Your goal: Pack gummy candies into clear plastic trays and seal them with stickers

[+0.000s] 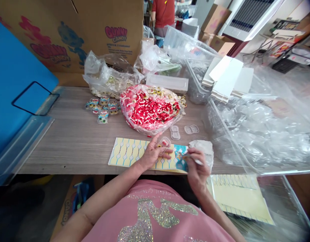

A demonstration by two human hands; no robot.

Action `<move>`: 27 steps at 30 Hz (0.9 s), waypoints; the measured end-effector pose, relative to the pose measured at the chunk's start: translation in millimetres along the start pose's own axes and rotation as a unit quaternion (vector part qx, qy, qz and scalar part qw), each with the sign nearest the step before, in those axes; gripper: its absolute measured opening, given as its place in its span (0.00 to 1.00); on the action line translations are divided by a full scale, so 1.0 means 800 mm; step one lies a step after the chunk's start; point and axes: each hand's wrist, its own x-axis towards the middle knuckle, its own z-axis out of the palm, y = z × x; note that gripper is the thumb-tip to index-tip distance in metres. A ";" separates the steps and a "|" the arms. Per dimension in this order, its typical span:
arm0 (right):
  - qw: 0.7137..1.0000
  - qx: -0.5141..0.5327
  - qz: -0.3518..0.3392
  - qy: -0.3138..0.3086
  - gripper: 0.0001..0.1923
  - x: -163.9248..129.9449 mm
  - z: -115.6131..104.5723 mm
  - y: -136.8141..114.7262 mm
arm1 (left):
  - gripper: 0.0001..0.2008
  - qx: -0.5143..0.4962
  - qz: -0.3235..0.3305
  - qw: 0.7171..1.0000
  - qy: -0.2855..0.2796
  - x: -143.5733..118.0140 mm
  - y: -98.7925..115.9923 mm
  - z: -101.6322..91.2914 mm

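Note:
My left hand [153, 153] is closed on a small clear plastic candy case [165, 142] with red-and-white and yellowish gummies in it, above the label sheet. The long yellow label sheet [129, 153] lies along the table's front edge; several of its labels are gone, and printed blue ones show at its right end. My right hand [197, 165] is closed at that end, its fingertips on a blue printed label [181, 164] that is blurred by motion. Something pale also shows between these fingers, too smeared to name. A crumpled white paper [202, 149] lies beside this hand.
Behind my hands sits an open bag of red and white gummies [152, 109]. Two clear cases [174, 132] lie before it; filled labelled cases [103, 107] are piled left. Clear bins [266, 134] stand at right, a cardboard box [99, 37] behind. A person [165, 13] is farther back.

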 end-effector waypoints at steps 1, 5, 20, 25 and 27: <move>0.996 0.032 0.028 0.084 0.01 0.010 -0.002 -0.003 | 0.48 0.010 0.001 1.000 -0.011 -0.001 -0.001 -0.001; 0.966 0.081 0.078 0.234 0.07 0.058 0.005 -0.017 | 0.48 0.048 0.010 0.997 -0.065 -0.008 -0.001 0.009; 0.992 -0.014 -0.026 0.120 0.05 0.094 0.094 -0.025 | 0.13 0.057 0.069 0.996 -0.005 -0.025 0.062 0.037; 0.993 0.028 0.011 0.114 0.08 0.092 0.111 -0.025 | 0.14 0.057 0.086 0.995 -0.016 -0.027 0.068 0.032; 0.994 0.040 0.019 0.104 0.09 0.096 0.112 -0.024 | 0.14 0.076 0.087 0.993 -0.008 -0.026 0.072 0.031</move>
